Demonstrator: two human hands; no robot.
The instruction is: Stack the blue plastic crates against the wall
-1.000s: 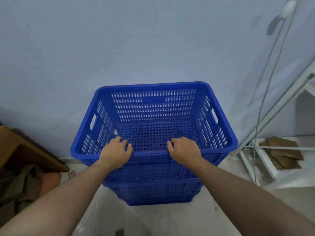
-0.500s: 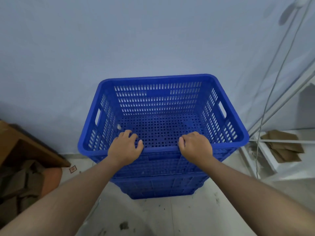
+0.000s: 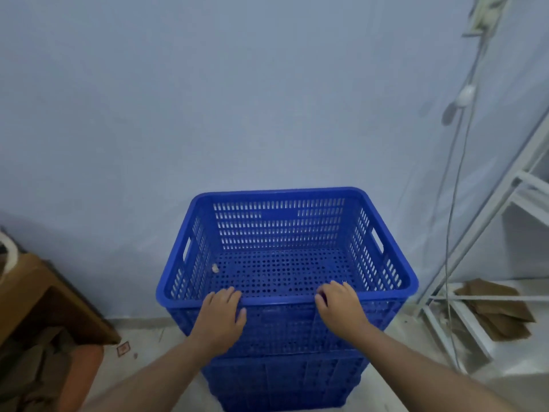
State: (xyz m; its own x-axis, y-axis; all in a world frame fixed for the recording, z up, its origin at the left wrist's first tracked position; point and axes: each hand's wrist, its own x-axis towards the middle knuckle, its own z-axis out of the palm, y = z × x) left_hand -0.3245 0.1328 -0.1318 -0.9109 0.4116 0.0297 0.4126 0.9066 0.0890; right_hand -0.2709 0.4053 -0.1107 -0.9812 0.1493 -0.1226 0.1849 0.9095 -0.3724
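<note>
A stack of blue perforated plastic crates stands on the floor against the pale wall. The top crate (image 3: 285,227) is empty apart from a small pale scrap on its floor; lower crates (image 3: 285,379) show beneath it. My left hand (image 3: 221,315) rests on the top crate's near rim, fingers curled over the edge. My right hand (image 3: 341,307) lies on the same rim further right, its fingers over the edge as well. Both palms press the crate's front wall.
A brown cardboard box (image 3: 38,298) with scraps sits at the left on the floor. A white metal rack (image 3: 487,233) leans at the right, with cardboard pieces (image 3: 499,310) on its bottom shelf. Thin cables (image 3: 457,185) hang down the wall beside it.
The view has tilted up and back, so the crates sit lower in frame. My hands stay on the near rim, their grip slightly looser, palms sliding down the front wall.
</note>
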